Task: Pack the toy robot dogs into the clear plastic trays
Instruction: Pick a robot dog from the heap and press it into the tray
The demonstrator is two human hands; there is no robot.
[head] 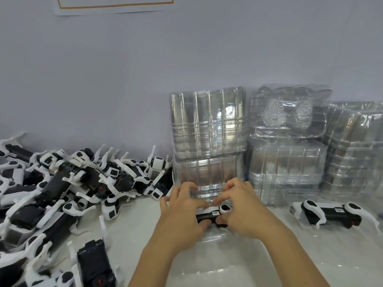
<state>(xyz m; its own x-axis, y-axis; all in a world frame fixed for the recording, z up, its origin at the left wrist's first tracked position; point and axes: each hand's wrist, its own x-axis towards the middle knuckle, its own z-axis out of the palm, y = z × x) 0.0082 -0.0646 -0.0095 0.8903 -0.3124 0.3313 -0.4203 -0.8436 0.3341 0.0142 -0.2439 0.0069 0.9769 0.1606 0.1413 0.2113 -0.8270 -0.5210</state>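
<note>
While my left hand [182, 212] and right hand [240, 210] both curl around the black-and-white toy dog [211, 216], they hide most of it. I can barely trace the clear tray [209, 237] under it, glossy on the pale surface [132, 222].

We find one view only, taken from a camera worn on the person's head. It looks forward and down across the tabletop [132, 222] toward a pale wall [124, 79] that closes the far side. The lens is wide: the wall's lower edge and the tabletop bend toward the frame's sides. The camera sits close, with both forearms entering from the bottom edge and the left hand [182, 212] and right hand [240, 208] meeting just below the frame's middle. The pile of dogs [62, 187] runs out of frame at left; the stacked trays [286, 154] run out at right. No second view exists, so we record no shared area.
</note>
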